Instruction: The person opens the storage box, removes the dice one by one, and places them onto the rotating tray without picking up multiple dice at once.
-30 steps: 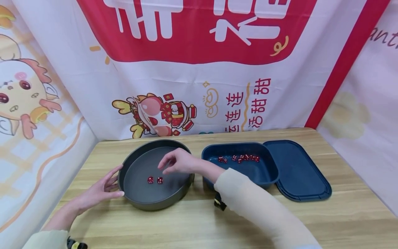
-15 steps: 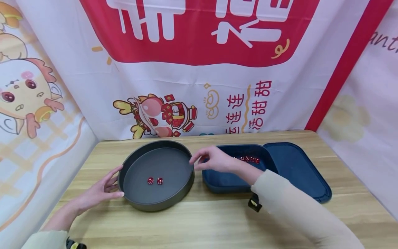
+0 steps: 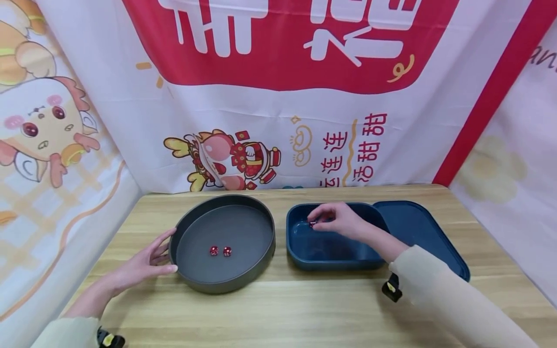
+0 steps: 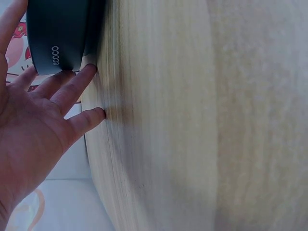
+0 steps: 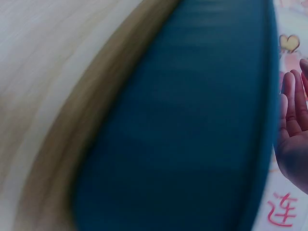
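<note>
Red cubic dice with white pips (image 3: 227, 251) sit in the round dark-grey pan (image 3: 243, 232) the spread left hand (image 3: 139, 266) touches, while over the navy rectangular plastic box (image 3: 335, 265) the right hand (image 3: 345, 223) bends its fingers at another die (image 3: 312, 224), can't tell if gripped, so I'd pinch opposite faces lightly

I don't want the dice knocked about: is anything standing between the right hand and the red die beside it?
Nothing visible is. In the head view, the right hand is over the blue box, and the red die shows right at its fingertips. Whether they touch is unclear.
</note>
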Tool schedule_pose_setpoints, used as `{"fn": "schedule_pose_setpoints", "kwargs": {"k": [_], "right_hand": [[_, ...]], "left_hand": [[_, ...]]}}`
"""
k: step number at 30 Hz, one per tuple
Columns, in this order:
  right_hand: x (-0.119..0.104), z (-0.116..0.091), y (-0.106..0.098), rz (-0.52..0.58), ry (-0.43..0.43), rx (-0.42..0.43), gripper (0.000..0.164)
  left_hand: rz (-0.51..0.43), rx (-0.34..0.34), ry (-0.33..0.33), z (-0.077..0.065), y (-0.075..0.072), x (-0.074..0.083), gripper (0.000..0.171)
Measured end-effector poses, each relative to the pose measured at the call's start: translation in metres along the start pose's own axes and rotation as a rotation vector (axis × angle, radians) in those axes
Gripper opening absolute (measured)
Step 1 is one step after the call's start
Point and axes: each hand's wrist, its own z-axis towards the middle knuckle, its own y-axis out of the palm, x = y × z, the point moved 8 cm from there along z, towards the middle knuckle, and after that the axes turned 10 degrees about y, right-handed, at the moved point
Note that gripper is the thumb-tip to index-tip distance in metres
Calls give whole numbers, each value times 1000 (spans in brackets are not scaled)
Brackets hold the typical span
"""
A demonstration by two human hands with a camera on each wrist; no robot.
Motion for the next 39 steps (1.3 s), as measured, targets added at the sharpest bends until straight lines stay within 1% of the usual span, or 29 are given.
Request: {"fn": "schedule_pose_setpoints", "kwargs": {"k": [5, 8, 11, 15, 17, 22, 25, 27, 30, 39], "right_hand": [[22, -3, -9, -29, 52, 43, 24], [33, -4, -11, -54, 60, 54, 26], [44, -4, -12, -69, 70, 42, 28], [54, -2, -12, -78, 88, -1, 33], [58, -2, -13, -92, 111, -14, 35], [64, 2, -12, -137, 154, -33, 39], [65, 6, -8, -152, 159, -56, 40], [66, 8, -5, -157, 166, -69, 39], [68, 11, -2, -159, 179, -80, 37], [71, 15, 2, -198, 189, -73, 30]], "left_hand": [[4, 0, 3, 0, -1, 0, 94], [0, -3, 6, 0, -1, 1, 94], [-2, 0, -5, 0, -1, 0, 94], [-7, -1, -8, 0, -1, -1, 94], [-10, -3, -3, 1, -1, 0, 94], [-18, -6, -7, 0, -1, 2, 94], [-15, -7, -14, 0, 0, 2, 94], [-18, -6, -26, 1, 0, 0, 94], [-20, -11, -26, 1, 0, -1, 94], [-24, -9, -12, 0, 0, 1, 95]]}}
